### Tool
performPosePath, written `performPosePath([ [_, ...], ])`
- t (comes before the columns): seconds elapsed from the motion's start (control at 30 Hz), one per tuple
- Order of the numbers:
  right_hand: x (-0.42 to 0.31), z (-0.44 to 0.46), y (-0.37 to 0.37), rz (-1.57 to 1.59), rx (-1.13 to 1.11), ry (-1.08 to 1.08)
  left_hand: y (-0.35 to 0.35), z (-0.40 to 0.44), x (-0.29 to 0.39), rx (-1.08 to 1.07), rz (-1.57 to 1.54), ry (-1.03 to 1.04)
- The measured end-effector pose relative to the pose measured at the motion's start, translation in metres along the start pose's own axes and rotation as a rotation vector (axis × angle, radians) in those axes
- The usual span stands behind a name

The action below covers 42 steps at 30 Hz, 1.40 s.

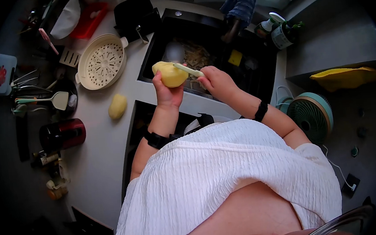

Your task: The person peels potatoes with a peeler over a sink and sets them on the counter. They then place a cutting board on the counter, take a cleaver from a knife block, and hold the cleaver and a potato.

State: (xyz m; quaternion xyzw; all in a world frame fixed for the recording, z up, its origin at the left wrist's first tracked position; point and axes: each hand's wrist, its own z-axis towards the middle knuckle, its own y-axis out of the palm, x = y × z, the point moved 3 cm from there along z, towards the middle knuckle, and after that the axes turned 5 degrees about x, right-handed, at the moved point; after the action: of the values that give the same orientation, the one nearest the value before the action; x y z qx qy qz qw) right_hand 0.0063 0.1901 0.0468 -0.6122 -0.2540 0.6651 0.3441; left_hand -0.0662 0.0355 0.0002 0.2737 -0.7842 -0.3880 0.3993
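My left hand (pixel 169 94) grips a peeled yellow potato (pixel 171 74) from below, over the near edge of the dark sink (pixel 150 58). In my right hand (pixel 216 81) is a pale green peeler (pixel 188 70), its tip touching the potato's right side; the blade is too small to make out. Below the two hands, a heap of peelings (pixel 197 55) lies in the sink. A second pale potato (pixel 117 106) rests on the counter, left of my left hand.
Left of the sink stand a cream colander (pixel 103 62) and a black box (pixel 135 14). A dark red canister (pixel 63 134) and a spatula (pixel 58 100) are further left. At right are a yellow sponge (pixel 235 57), spray bottle (pixel 270 21), and green fan (pixel 310 117) with its cord.
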Motion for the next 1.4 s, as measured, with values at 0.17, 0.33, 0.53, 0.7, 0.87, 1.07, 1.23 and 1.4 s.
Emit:
performPosePath([
  [0.17,0.010,0.001,0.006,-0.013,0.018,0.058,-0.007,0.011,-0.002,0.026,0.070,-0.033],
  [0.33,0.019,0.003,0.011,0.029,0.051,0.148,-0.016,0.018,-0.005,0.066,0.117,0.032],
  [0.53,0.059,0.009,0.006,0.014,0.045,0.295,-0.013,0.010,0.008,-0.101,0.056,0.009],
  [0.7,0.026,0.010,-0.009,0.205,0.060,0.179,-0.005,-0.003,0.015,-0.172,0.093,-0.028],
  [0.87,-0.015,0.009,-0.014,0.102,-0.233,-0.139,-0.009,-0.008,0.013,-0.163,0.105,-0.063],
  [1.07,-0.023,0.008,-0.011,-0.110,-0.211,-0.215,-0.012,-0.024,0.013,-0.170,0.138,-0.152],
  [1.23,-0.024,0.007,-0.012,-0.095,-0.261,-0.401,-0.015,-0.028,0.010,-0.158,0.133,-0.194],
  [1.4,-0.024,0.009,-0.014,-0.168,-0.263,-0.418,-0.020,-0.028,0.010,-0.156,0.188,-0.194],
])
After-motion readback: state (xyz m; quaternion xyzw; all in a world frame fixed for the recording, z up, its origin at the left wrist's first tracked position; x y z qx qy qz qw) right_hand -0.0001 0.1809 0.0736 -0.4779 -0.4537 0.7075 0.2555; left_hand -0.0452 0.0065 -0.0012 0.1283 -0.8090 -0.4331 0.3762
